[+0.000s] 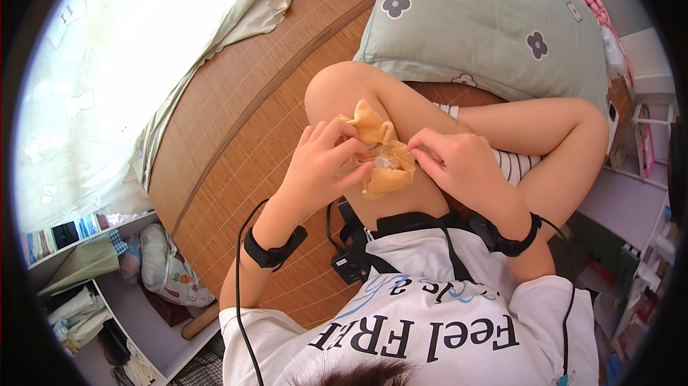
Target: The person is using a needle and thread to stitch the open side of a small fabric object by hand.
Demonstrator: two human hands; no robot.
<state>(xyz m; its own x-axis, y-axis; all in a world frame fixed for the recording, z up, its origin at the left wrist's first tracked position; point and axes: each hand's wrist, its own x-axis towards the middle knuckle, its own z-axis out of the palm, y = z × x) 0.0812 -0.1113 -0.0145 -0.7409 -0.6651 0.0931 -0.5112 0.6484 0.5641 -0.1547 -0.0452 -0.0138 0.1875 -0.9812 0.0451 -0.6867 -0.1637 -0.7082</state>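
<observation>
A small piece of yellow fabric (391, 179), gathered and crumpled, is held above my bent leg. White, thread-like or filling-like material (382, 161) shows in its middle; I cannot tell which it is. My left hand (328, 159) pinches the gathered middle from the left, thumb and fingertips close together. On the opposite side, my right hand (457, 163) has thumb and forefinger closed at the fabric's right edge. A pointed flap of the same cloth (365, 120) stands up beyond my left fingertips. Whether a needle is held is too small to tell.
I sit cross-legged on a brown bamboo mat (258, 133). A green pillow with flowers (484, 26) lies beyond my knees. Black cables (241, 278) run from both wrist straps. A bright curtain (107, 90) hangs at left; shelves (134, 305) stand lower left and at right.
</observation>
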